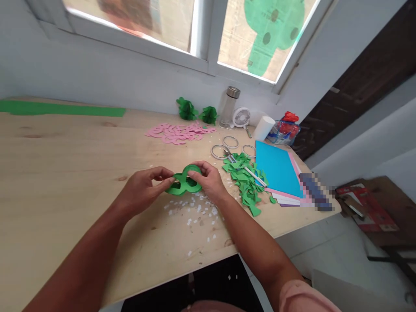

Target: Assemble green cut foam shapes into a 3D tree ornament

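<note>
A green paper cutout (185,186) with rounded lobes and openings is held just above the wooden table. My left hand (139,190) pinches its left end between thumb and fingers. On the other side, my right hand (209,180) grips the upper right lobe, thumb in front and fingers behind. Small white paper bits (201,210) lie scattered below and to the right of the cutout. A heap of green paper scraps (247,186) sits to the right of my right hand, with scissors (230,156) and a white pen-like stick (255,177) on it.
Pink paper pieces (182,132), two green paper shapes (186,109), a bottle (229,106), a small fan (241,117) and a white roll (264,127) stand or lie toward the wall. Blue sheets (277,169) and several metal rings (230,142) are at right. A green strip (65,108) lies far left.
</note>
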Demonstrator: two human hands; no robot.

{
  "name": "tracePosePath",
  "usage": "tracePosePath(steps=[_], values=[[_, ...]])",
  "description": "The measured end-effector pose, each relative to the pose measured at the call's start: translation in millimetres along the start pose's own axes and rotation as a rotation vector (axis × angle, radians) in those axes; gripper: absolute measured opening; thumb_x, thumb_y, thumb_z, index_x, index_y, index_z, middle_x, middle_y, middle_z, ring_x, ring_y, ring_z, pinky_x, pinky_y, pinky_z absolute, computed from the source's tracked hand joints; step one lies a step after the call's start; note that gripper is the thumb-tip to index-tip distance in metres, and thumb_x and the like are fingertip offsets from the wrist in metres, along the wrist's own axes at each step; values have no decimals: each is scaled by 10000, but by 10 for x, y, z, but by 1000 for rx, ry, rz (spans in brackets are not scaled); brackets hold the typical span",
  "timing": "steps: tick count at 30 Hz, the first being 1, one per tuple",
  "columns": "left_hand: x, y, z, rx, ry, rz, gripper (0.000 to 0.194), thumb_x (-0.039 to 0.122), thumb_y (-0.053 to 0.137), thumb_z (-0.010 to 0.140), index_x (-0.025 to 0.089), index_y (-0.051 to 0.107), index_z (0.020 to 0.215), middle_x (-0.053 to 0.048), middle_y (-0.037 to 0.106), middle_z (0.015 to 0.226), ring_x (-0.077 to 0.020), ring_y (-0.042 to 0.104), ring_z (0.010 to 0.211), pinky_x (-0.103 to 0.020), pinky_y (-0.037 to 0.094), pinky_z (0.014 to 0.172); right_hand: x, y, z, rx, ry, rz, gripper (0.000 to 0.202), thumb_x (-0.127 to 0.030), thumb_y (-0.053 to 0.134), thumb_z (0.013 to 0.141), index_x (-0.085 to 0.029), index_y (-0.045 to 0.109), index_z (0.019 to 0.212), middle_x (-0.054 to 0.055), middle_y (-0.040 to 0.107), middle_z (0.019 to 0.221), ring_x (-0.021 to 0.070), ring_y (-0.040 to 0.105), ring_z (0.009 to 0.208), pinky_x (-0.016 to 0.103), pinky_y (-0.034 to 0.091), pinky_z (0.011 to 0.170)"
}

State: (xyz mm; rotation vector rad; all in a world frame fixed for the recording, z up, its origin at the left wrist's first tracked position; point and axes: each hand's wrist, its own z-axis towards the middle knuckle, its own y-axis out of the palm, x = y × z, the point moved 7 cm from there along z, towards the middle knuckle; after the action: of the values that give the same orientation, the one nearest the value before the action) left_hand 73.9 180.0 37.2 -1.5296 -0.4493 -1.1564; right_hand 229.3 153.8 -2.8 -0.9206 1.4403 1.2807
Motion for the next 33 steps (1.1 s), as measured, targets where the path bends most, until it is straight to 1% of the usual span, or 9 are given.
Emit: tracePosePath(steps=[2, 4, 10, 15, 18, 21, 23, 27, 33], values=[[5, -7, 3, 11, -11, 14, 265, 449, 618, 662, 202, 682, 731, -7, 715, 727, -200, 612, 692, -258, 453, 648, 46, 6, 6, -23, 24, -22, 352, -449, 783, 564, -195, 633, 756, -38, 627, 639, 92, 541, 540, 211, 442, 518], [-10, 1, 0, 5, -51, -4, 280, 461, 626, 650, 203, 682, 744, -9, 721, 747, -209, 622, 712, -255, 456, 647, 76, -7, 11, -15, 35, 0, 367, -466, 789, 549, -192, 631, 734, -40, 615, 618, 91, 527, 521, 218, 439, 507], [-110, 73, -6, -106, -131, -25, 338, 506, 643, 662, 203, 695, 803, 2, 717, 747, -194, 607, 713, -235, 424, 649, 81, -76, 33, 68, 46, 93, 377, -447, 818, 493, -194, 642, 710, -40, 628, 616, 93, 532, 528, 215, 444, 512], [-213, 62, 13, -82, -132, -115, 316, 496, 671, 637, 203, 685, 754, 1, 708, 754, -195, 593, 728, -233, 406, 645, 81, -65, 35, 53, 52, 111, 353, -425, 824, 508, -204, 654, 725, -35, 646, 643, 110, 566, 562, 231, 469, 545], [-203, 59, 9, -90, -126, -117, 313, 500, 679, 620, 207, 685, 730, 0, 706, 755, -201, 586, 743, -236, 409, 648, 107, -64, 40, 53, 56, 125, 373, -438, 834, 490, -205, 656, 721, -36, 647, 642, 108, 569, 558, 227, 471, 536], [-170, 26, -8, -57, -179, -63, 310, 509, 675, 592, 215, 681, 690, 31, 656, 630, -167, 542, 649, -217, 372, 580, 126, -57, 50, 39, 52, 132, 371, -444, 833, 500, -208, 658, 728, -33, 647, 653, 113, 573, 570, 234, 481, 541], [-142, 9, -20, -31, -222, -73, 323, 509, 678, 570, 215, 686, 703, 36, 656, 643, -166, 553, 666, -209, 380, 592, 127, -55, 54, 33, 44, 139, 357, -438, 830, 518, -213, 657, 734, -32, 648, 666, 121, 580, 589, 245, 493, 555], [-97, 33, -34, -34, -281, -75, 368, 527, 678, 533, 214, 694, 728, 27, 672, 658, -171, 553, 658, -211, 373, 560, 108, -67, 51, 46, 20, 152, 369, -459, 828, 513, -220, 655, 734, -31, 653, 680, 126, 584, 602, 252, 508, 567], [-17, -33, -50, 89, -270, -93, 286, 448, 678, 533, 207, 688, 687, 38, 653, 617, -141, 514, 601, -204, 354, 508, 105, -15, 34, -17, 1, 146, 379, -471, 815, 534, -225, 654, 772, -32, 652, 724, 117, 583, 622, 258, 511, 623]])
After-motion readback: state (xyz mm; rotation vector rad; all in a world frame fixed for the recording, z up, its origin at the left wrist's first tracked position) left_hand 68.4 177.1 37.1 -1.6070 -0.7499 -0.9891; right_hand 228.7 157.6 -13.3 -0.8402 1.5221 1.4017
